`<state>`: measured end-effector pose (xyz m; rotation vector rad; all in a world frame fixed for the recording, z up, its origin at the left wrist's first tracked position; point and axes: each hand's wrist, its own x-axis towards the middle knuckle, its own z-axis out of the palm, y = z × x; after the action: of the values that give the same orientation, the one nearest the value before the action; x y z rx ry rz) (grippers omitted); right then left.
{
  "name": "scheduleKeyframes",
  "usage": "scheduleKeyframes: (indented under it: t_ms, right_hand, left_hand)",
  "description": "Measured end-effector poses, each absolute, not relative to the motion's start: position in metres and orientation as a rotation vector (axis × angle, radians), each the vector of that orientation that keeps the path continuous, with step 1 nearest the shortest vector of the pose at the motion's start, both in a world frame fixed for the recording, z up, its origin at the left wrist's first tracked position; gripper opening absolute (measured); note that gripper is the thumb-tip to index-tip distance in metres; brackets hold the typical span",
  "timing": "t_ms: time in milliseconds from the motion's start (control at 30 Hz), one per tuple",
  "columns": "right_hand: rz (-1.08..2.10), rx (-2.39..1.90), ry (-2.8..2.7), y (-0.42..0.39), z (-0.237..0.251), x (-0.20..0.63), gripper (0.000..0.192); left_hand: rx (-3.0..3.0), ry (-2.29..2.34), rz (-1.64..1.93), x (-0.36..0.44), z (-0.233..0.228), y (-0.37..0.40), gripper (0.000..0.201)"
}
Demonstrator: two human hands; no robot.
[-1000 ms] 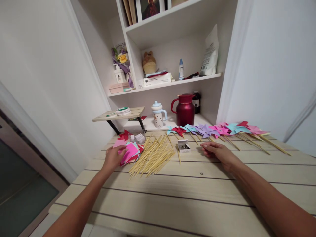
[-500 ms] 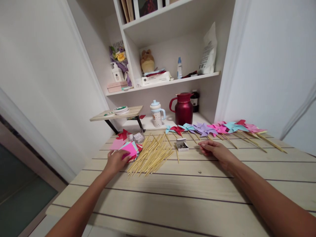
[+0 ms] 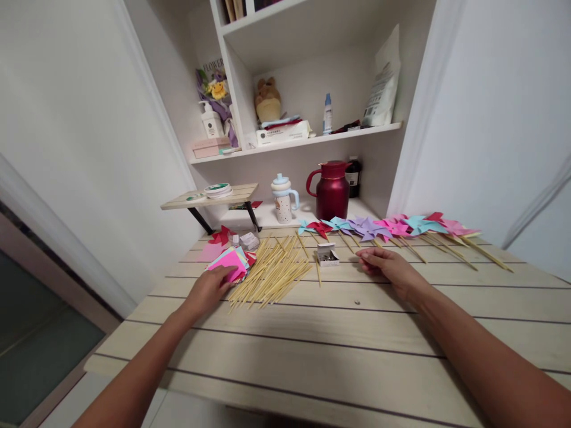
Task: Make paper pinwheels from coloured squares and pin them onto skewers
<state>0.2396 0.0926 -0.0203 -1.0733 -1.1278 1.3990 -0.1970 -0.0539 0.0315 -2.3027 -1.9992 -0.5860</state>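
The left hand [image 3: 206, 290] gripped the paper stack [image 3: 229, 263] at ten o'clock of the skewers [image 3: 272, 272], while the right hand [image 3: 387, 266] lay released on the table [image 3: 312, 345].

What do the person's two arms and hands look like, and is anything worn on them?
Both forearms are bare as far as the picture shows: no sleeves are in view. The left hand and the right hand wear no gloves, and I see no watch, bracelet or ring on them. The fingernails look short and unpainted, though they are too small to be sure. No marks show on the arms.
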Motion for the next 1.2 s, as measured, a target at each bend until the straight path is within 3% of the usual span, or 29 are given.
scheduleKeyframes:
  t_ms: [367,633,933,1200]
  right_hand:
    - [1.401,-1.09,-1.13,0.094,-0.022,0.24,0.009]
    - [1.407,-1.096,-1.104,0.089,-0.017,0.239,0.01]
    - [1.34,-0.935,-1.064,0.077,0.013,0.231,0.02]
    - [1.67,-0.701,-1.226,0.041,0.035,0.201,0.046]
  left_hand:
    - [-2.112,-2.184,-0.791,-0.199,0.032,-0.064,0.036]
    - [-1.814,-2.261,-1.167,-0.197,0.039,-0.065,0.029]
    - [-1.669,-2.219,-2.039,-0.144,0.076,-0.062,0.036]
    - [-1.961,-1.918,-2.945,-0.054,0.066,-0.019,0.033]
